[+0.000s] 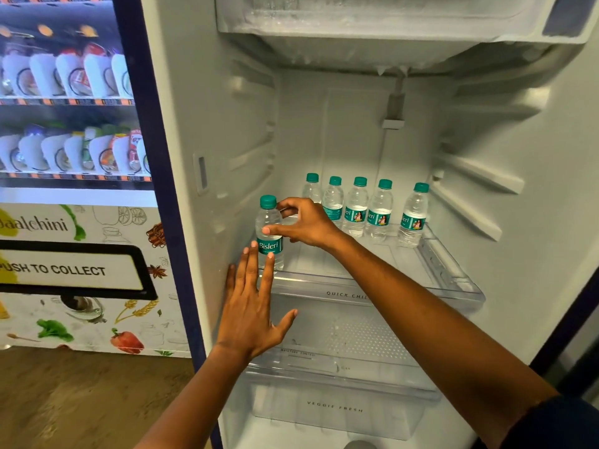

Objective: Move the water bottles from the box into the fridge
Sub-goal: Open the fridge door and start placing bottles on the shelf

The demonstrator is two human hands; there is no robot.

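Standing bottle (269, 234) on fridge shelf (453, 280); right hand (304, 223) fingers curled beside it, left hand (249, 306) spread.

"Bisleri" on bottle (270, 234), "QUICK CHILL" on tray (453, 286), "VEGGIE FRESH" on drawer (335, 416).
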